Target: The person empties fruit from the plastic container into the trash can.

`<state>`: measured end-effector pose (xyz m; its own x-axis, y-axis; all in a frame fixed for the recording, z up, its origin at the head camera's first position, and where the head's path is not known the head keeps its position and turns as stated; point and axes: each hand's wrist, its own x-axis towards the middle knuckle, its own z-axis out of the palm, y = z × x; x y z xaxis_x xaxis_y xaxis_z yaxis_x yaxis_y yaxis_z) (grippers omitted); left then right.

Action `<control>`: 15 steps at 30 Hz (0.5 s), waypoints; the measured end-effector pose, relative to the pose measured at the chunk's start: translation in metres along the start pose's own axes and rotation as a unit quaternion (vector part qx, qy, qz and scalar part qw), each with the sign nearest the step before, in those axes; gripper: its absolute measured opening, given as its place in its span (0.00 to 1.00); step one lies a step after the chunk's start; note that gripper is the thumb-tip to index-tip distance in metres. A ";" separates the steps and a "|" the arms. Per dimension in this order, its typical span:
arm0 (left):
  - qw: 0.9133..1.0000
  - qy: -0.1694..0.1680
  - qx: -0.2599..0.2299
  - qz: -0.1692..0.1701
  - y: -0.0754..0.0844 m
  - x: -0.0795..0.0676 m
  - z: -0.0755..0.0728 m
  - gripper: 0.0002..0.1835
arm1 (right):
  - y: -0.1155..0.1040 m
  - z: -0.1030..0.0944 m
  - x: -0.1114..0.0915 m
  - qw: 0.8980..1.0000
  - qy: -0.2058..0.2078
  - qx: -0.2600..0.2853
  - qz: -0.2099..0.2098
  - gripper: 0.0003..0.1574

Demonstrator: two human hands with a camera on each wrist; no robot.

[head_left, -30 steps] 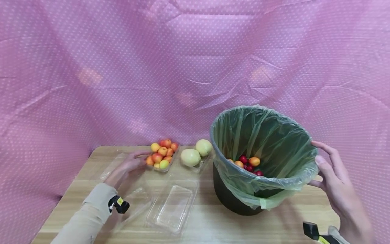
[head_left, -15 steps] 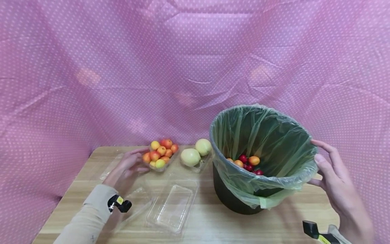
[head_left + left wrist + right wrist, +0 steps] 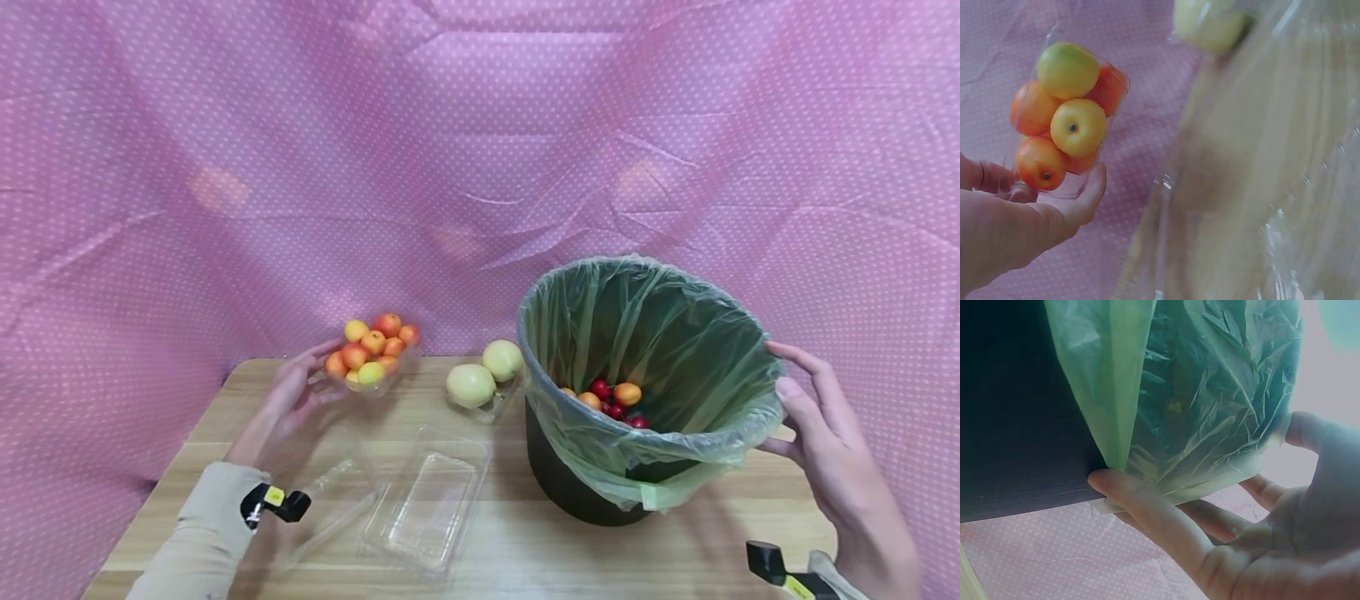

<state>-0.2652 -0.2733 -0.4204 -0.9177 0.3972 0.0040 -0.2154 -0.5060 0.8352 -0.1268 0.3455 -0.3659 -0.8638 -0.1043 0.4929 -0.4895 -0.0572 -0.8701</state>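
My left hand (image 3: 294, 385) holds a clear plastic fruit box (image 3: 1074, 186) by its end, raised above the back left of the table. Small orange, red and yellow fruits (image 3: 372, 342) are heaped in it. On the right stands a black trash bin (image 3: 558, 475), lined with a thin green bag (image 3: 675, 333) folded over the rim. My right hand (image 3: 840, 458) grips the bin's right side at the rim, through the bag; in the right wrist view the thumb presses the bin's outside. Inside the bin lie several dark red fruits (image 3: 599, 389) and orange fruits (image 3: 627, 394).
Two pale green round fruits (image 3: 471, 386) sit in a clear tray left of the bin. A clear plastic box (image 3: 431, 508) lies at the front middle, and another clear plastic piece (image 3: 330, 500) lies beside it. A pink dotted cloth (image 3: 450, 167) hangs behind the wooden table (image 3: 217, 467).
My left hand has lifted the fruit box off the table and moved it left and upward. The right hand and the bin have stayed in place.
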 end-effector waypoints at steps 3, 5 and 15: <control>0.999 0.023 0.023 0.006 0.007 -0.007 0.005 0.27 | 0.001 0.000 -0.001 1.000 0.004 0.001 -0.002 0.30; 0.999 0.027 0.044 0.014 0.011 -0.010 0.008 0.27 | 0.002 0.001 -0.001 1.000 0.008 0.002 -0.001 0.30; 0.992 0.005 0.120 0.044 0.033 -0.013 0.043 0.25 | 0.003 0.001 -0.002 1.000 0.014 -0.003 -0.003 0.30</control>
<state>-0.2462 -0.2623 -0.3697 -0.9331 0.3511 0.0775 -0.0502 -0.3406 0.9388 -0.1267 0.3449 -0.3695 -0.8636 -0.0751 0.4986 -0.4960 -0.0517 -0.8668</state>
